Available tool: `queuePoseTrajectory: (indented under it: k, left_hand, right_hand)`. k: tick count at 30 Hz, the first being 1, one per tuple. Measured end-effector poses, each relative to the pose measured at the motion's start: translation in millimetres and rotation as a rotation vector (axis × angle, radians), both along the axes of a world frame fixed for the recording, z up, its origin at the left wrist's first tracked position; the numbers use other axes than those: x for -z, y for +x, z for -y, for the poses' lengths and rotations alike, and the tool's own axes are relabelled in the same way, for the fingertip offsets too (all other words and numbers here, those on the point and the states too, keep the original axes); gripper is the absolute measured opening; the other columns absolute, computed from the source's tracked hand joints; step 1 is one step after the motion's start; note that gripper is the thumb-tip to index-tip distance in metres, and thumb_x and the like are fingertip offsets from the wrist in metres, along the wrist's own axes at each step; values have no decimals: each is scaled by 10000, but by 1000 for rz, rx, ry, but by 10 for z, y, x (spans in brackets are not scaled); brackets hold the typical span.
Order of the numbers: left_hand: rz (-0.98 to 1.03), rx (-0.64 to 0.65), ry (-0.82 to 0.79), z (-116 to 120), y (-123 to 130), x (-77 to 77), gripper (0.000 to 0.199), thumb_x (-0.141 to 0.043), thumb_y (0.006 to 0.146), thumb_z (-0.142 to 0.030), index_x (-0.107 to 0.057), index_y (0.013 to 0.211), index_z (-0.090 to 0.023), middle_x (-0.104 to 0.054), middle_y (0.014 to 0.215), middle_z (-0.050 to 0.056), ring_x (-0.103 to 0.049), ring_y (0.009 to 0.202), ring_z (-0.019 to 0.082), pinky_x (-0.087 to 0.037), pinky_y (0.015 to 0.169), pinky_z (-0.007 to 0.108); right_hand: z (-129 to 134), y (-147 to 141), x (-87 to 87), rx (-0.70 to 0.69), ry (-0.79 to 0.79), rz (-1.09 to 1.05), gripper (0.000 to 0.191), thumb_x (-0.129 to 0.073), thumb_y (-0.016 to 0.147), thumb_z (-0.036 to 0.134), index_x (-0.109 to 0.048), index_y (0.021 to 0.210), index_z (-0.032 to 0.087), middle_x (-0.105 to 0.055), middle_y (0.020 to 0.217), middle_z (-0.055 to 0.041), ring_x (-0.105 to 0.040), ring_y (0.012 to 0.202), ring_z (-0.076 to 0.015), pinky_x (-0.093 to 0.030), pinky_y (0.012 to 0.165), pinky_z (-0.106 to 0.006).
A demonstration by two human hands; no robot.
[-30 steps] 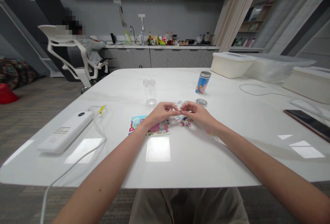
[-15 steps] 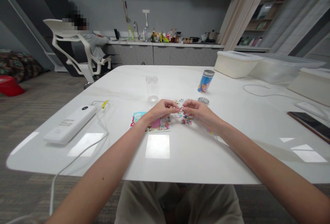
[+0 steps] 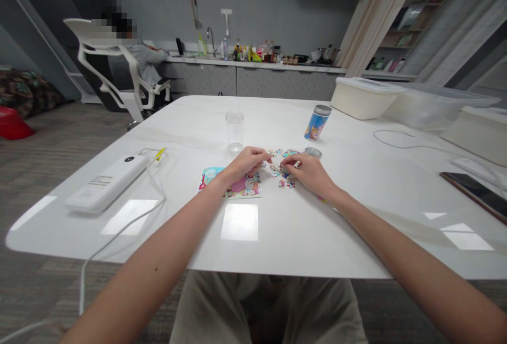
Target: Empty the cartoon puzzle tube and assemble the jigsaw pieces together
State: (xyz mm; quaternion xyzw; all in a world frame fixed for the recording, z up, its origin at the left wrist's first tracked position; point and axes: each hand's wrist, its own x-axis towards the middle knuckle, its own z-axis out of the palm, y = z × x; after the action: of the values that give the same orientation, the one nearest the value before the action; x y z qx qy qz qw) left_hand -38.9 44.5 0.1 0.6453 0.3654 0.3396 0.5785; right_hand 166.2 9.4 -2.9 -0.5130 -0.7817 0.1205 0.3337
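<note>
Small colourful jigsaw puzzle pieces [image 3: 281, 184] lie loose in a pile on the white table [image 3: 301, 243]. My left hand [image 3: 250, 163] is closed at the left of the pile, above a bright picture card [image 3: 237, 192]; whatever its pinched fingers hold is too small to make out. On the other side, my right hand [image 3: 307, 170] is down among the pieces, thumb and forefinger closed on what looks like a small piece. Its palm and wrist hide part of the pile.
Beyond the hands stand a clear plastic jar [image 3: 235, 132], a blue picture can [image 3: 318, 122] and a metal lid [image 3: 313, 152]. A white power strip [image 3: 106, 183] and cable are left. At right are storage boxes [image 3: 362, 98] and a phone [image 3: 475, 193]. Someone sits in a chair [image 3: 134, 77].
My hands, which were close together over the pile, have moved apart. The right hand has shifted right and down to the pieces; the left has drawn slightly left. The view has tilted a little.
</note>
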Motion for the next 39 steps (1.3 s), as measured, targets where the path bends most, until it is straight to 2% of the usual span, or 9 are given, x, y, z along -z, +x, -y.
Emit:
queuePoseTrajectory:
  k: [4,10,17,22,30,34,39]
  left_hand:
    - [0,-29,-24,-8,6,24,178,-602,799,-320,-598,730,-156,-279,434,-109,-191,357,36,-151,382,202]
    - [-56,-10,22,-10,13,37,211,-562,829,-323,-603,714,-151,-321,406,-97,-212,350,38,-165,386,197]
    - [-91,-25,8,-22,40,53,226,-559,852,-330,-624,732,-149,-303,404,-96,-204,351,45,-151,391,205]
    - [-158,-19,17,18,63,14,205,-555,854,-279,-643,739,-134,-265,396,-102,-174,364,45,-121,404,214]
    - [-171,-16,23,31,84,-1,190,-550,836,-252,-643,721,-132,-278,389,-103,-191,367,46,-119,410,211]
    - [-158,-10,36,11,77,26,203,-565,821,-289,-643,715,-134,-280,391,-103,-186,371,48,-120,410,216]
    - [-162,-3,42,-3,75,39,190,-579,803,-296,-641,718,-138,-281,386,-104,-182,368,48,-111,414,218]
  right_hand:
    - [-71,5,77,-35,-39,32,235,-553,813,84,-746,870,206,-753,888,-36,-660,803,-190,-498,755,-326]
    - [-108,23,118,-94,56,107,247,-544,842,91,-751,915,203,-728,1004,-72,-652,947,-228,-495,869,-387]
    - [-130,172,116,21,100,172,386,-433,832,29,-705,1063,176,-668,1132,-110,-613,1062,-242,-466,956,-403]
    - [-153,239,118,47,48,282,354,-420,897,127,-631,1182,141,-638,1249,-136,-573,1162,-262,-421,1024,-418]
    - [-97,182,50,23,-55,315,325,-398,923,151,-683,1078,152,-671,1214,-115,-593,1142,-254,-431,1006,-405]
    - [-91,193,36,18,-41,307,298,-439,911,162,-707,1041,164,-686,1188,-106,-604,1124,-257,-436,1000,-414]
    - [-104,191,46,-21,9,257,296,-446,922,190,-741,907,191,-703,1128,-92,-630,1065,-253,-471,955,-421]
